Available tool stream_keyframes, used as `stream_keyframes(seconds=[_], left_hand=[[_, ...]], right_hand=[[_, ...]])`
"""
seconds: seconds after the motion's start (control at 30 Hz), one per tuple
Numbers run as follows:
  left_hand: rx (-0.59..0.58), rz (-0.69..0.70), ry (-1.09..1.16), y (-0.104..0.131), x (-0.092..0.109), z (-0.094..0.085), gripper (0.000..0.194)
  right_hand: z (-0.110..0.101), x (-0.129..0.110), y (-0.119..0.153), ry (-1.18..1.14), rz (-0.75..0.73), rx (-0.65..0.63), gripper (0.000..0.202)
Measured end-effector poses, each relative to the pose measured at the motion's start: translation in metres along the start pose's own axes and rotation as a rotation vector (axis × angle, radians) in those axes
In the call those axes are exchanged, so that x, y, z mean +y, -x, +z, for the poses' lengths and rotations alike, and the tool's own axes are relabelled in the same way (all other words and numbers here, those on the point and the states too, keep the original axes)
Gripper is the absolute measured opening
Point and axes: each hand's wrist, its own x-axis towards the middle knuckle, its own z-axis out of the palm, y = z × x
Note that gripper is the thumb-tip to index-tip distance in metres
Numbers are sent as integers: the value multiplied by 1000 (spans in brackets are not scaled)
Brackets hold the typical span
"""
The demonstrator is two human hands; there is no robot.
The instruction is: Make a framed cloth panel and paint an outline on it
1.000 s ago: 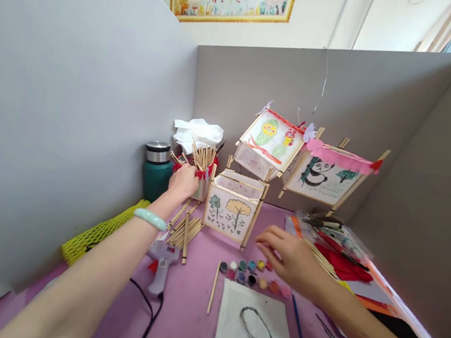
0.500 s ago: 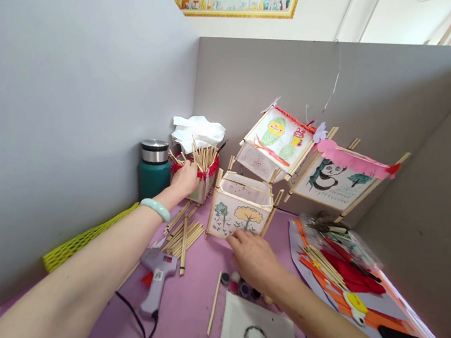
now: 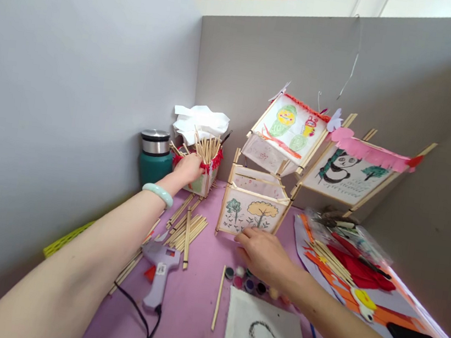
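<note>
My left hand (image 3: 189,168), with a pale green bangle on the wrist, is closed over the near rim of a small box trimmed in red fringe (image 3: 207,180). Thin wooden sticks (image 3: 208,149) stand in the box; its rim hides my left fingertips. My right hand (image 3: 262,254) is at the lower front edge of a stick-framed paper lantern (image 3: 252,217) drawn with trees. Its fingers are loosely bent, with nothing seen in them; its thumb is hidden. Beneath and beside that hand are small paint pots (image 3: 249,286).
A glue gun (image 3: 159,276) and loose sticks (image 3: 187,236) lie at left. Behind stands a green thermos (image 3: 155,162). A caterpillar lantern (image 3: 291,130) and a panda lantern (image 3: 349,174) are at the back right. In front lies a white cloth (image 3: 258,328); coloured craft sheets (image 3: 335,283) lie at right.
The view has shifted slightly, so the lanterns sit a little farther right and higher. Both hands keep nearly the same places at the box and the tree lantern.
</note>
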Motion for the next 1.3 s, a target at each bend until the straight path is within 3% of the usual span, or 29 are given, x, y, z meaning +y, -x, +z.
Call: stream_keyframes(seconds=[0.23, 0.47, 0.73, 0.9, 1.07, 1.3], left_hand=[[59, -55, 27, -18, 1, -1, 25], [120, -56, 47, -39, 0, -8, 27], [118, -35, 29, -54, 5, -14, 26], [104, -20, 17, -58, 4, -15, 28], [94, -4, 12, -62, 2, -14, 27], [67, -3, 24, -63, 2, -17, 28]], right_hand=[[-2, -21, -5, -69, -105, 39, 15], [-4, -45, -21, -126, -214, -5, 14], [5, -68, -51, -241, -128, 68, 16], [9, -83, -82, -242, -82, 114, 21], [13, -92, -131, -254, -3, 12, 29], [32, -83, -200, -239, 114, -79, 38]])
